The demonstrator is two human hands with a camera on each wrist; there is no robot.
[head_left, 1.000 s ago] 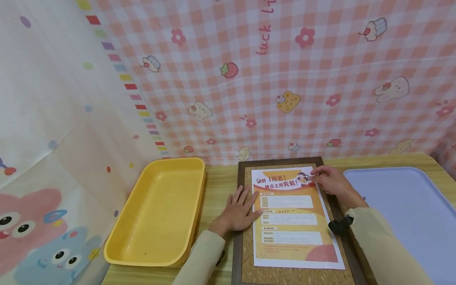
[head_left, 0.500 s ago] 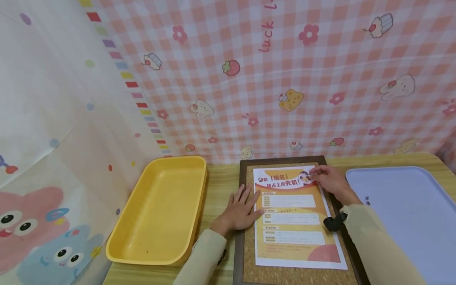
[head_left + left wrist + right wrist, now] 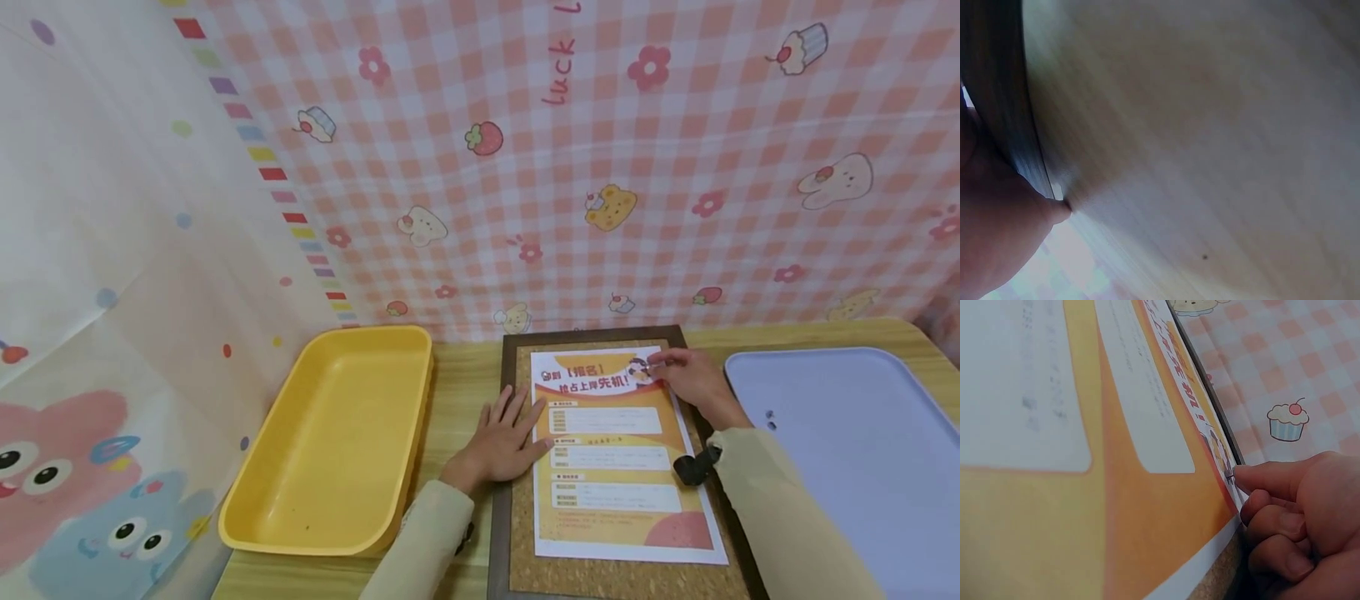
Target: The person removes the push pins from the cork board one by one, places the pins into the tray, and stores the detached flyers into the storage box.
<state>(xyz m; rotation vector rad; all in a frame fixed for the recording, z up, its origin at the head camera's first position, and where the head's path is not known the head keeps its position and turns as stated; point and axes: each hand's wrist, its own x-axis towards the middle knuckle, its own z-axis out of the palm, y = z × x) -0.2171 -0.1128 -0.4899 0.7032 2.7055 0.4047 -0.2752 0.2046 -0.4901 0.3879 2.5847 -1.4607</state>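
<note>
A printed orange and white poster [image 3: 611, 529] lies on a cork board [image 3: 592, 575] with a dark wooden frame. My left hand [image 3: 501, 440] rests flat across the frame's left side, fingers spread, with the thumb and forefinger tips at the paper's left edge. My right hand [image 3: 697, 385] is at the poster's top right corner, over a printed figure. There its fingertips hold a tiny dark, metallic push pin [image 3: 1230, 477] against the paper, with the other fingers curled. Most of the pin is hidden by the fingers.
A yellow tray [image 3: 324, 467] stands left of the board on the wooden table [image 3: 457, 375]. To the right is a pale blue tray [image 3: 840, 467] with small silvery pieces [image 3: 770, 415] in it. A pink checked cloth [image 3: 480, 200] hangs behind.
My right wrist has shifted slightly left while the fingertips stay at the poster's top right corner. The left hand keeps its place. The head view has shifted slightly.
</note>
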